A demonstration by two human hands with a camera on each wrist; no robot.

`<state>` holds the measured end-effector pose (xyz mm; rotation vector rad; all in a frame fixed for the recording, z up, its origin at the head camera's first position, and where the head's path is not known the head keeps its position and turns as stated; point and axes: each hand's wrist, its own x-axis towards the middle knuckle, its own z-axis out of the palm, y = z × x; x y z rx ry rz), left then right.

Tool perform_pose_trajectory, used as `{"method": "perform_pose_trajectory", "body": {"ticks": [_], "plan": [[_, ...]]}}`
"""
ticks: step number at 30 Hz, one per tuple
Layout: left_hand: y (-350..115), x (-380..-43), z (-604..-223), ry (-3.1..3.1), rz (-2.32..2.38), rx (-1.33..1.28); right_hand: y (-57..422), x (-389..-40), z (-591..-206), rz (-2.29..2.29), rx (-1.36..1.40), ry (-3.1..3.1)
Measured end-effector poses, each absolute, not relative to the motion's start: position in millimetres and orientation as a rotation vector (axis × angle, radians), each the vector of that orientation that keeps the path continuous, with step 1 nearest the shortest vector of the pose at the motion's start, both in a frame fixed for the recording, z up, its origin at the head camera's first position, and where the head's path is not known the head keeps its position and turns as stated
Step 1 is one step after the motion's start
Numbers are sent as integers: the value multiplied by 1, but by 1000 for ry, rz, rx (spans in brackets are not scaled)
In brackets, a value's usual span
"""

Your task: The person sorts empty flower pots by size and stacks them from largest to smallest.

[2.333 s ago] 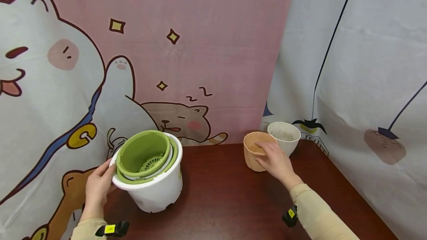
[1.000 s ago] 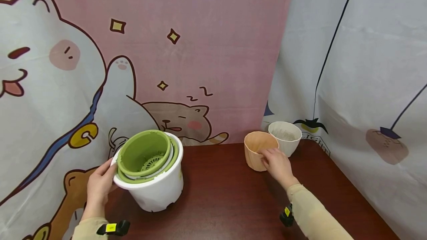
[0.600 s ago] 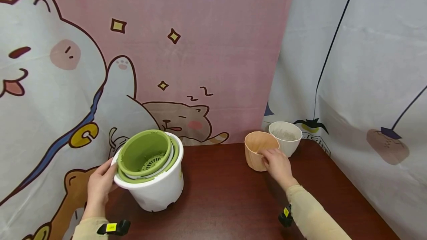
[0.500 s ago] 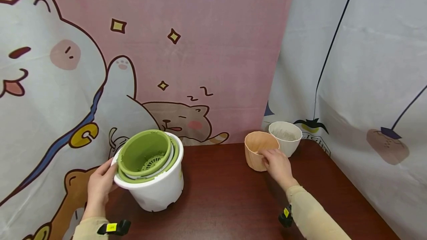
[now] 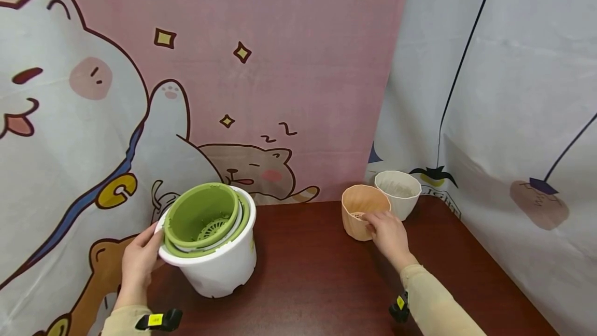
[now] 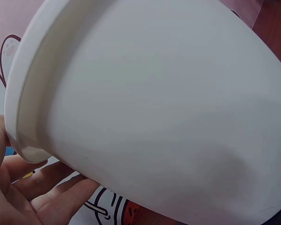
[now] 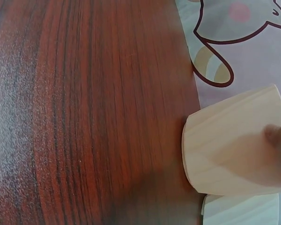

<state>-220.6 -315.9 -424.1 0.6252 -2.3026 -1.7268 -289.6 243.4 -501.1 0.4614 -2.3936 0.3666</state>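
Observation:
In the head view, a large white flowerpot (image 5: 224, 271) stands at left, with smaller pots nested inside it. The innermost is a green flowerpot (image 5: 186, 217) with a slotted bottom. My left hand (image 5: 139, 262) grips the white pot's left rim; its thumb is at the rim and its fingers are under it in the left wrist view. At right, my right hand (image 5: 391, 235) pinches the front right rim of a peach-coloured flowerpot (image 5: 353, 222). The right wrist view shows the thumb (image 7: 273, 133) on its outer wall. The fingertips inside are partly hidden.
A cream flowerpot (image 5: 404, 205) stands right behind the peach one, close against it. The dark red wooden table (image 5: 298, 274) extends between the two groups of pots. A pink cartoon cloth (image 5: 303, 77) hangs along the back, and a white cloth (image 5: 513, 108) on the right.
My right hand has gone from fingers spread over the peach pot to pinching its front right rim. Holes in that pot's bottom now show. My left hand and the white pot have stayed put.

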Motion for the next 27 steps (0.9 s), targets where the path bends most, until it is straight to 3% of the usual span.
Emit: {"method": "perform_pose_trajectory", "body": {"ticks": [27], "plan": [[-316, -221, -425, -2309, -1707, 626, 202, -273, -472, 547, 536, -2321]]}}
